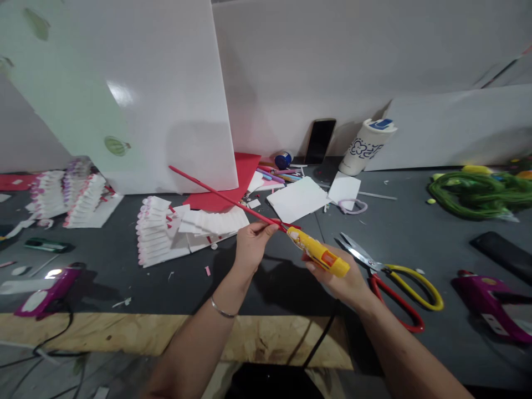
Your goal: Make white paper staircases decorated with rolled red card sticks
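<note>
My left hand pinches a long thin red stick near its lower right end. The stick slants up to the left, in front of a white board. A yellow glue gun is gripped in my right hand. Its nozzle points left and meets, or nearly meets, the stick's end by my left fingertips; whether they touch is hard to see. Just right of my right hand lie scissors with one red and one yellow handle. White folded paper pieces with pink edges lie left of my left hand.
A tall white board stands at the back left. Behind my hands are white paper sheets, a phone and a patterned cup. Green cords and a purple device lie right; a green cutter lies left.
</note>
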{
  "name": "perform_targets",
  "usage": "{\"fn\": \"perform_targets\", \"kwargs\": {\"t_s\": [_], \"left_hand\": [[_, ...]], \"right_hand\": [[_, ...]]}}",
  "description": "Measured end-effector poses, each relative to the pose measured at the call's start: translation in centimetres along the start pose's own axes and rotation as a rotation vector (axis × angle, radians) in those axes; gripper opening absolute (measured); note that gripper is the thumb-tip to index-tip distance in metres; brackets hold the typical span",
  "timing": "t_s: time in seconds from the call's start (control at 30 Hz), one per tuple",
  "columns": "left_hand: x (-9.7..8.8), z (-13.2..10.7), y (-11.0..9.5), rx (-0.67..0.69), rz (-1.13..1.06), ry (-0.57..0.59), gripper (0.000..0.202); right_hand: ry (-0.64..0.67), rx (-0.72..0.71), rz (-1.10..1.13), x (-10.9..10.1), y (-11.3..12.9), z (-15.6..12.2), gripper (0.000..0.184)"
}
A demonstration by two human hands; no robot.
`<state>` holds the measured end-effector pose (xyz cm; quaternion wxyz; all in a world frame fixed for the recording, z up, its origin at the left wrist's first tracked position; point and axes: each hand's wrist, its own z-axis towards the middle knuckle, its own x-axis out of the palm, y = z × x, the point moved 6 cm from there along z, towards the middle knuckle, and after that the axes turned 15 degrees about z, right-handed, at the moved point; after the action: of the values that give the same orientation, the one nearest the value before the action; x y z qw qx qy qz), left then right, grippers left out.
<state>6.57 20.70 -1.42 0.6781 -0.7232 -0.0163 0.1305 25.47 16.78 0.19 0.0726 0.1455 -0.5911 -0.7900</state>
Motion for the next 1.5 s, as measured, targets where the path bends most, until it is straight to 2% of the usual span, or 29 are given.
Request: {"fn": "perform_targets", "kwargs": {"t_s": [0.43, 0.57, 0.73, 1.03, 1.5], "left_hand": [[-0.9, 0.4, -0.4, -0.012, -0.033, -0.051, 0.029], [-0.9, 0.3, -0.3, -0.002, -0.008, -0.056, 0.027], [-0.2, -0.1, -0.4, 0.026, 0.024, -0.006, 0.025], [-0.1, -0.2, -0.2, 0.000, 0.039, -0.002, 0.024], [-0.5, 0.2, -0.4, -0.001, -0.024, -0.033, 0.023]], "right_hand": [[-0.012, 0.113, 0.002, -0.1, -0.5, 0.1, 0.023], [-0.020, 0.084, -0.009, -0.2, -0.3, 0.1, 0.022], [-0.017, 0.035, -0.020, -0.1, -0.1, -0.1, 0.019], [-0.003, 0.048, -0.096, 0.1, 0.6, 0.3, 0.024], [-0.017, 0.061, -0.096, -0.2, -0.2, 0.1, 0.027]]}}
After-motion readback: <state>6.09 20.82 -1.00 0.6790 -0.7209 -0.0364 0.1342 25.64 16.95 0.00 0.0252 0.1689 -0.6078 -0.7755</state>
